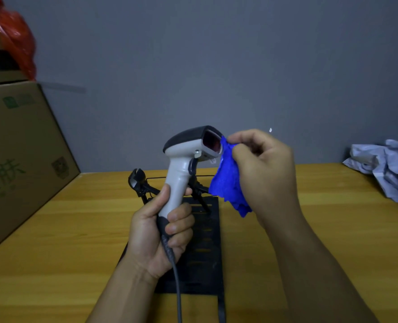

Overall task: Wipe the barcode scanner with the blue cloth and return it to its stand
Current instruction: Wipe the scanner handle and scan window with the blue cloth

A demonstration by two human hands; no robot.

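Observation:
A grey and black barcode scanner [184,157] is held upright above the table, its red window facing right. My left hand [160,227] grips its handle at the bottom, where the grey cable leaves. My right hand [263,169] pinches a crumpled blue cloth [228,183], whose top edge touches the right rim of the scanner's window. The black stand [205,241] lies flat on the table beneath both hands, with its black cradle clip [138,180] raised at the far end. Part of the stand is hidden by my left hand.
The wooden table [333,229] runs up to a grey wall. A large cardboard box [18,148] stands at the left with a red plastic bag [16,38] on top. A crumpled pale cloth [389,166] lies at the far right.

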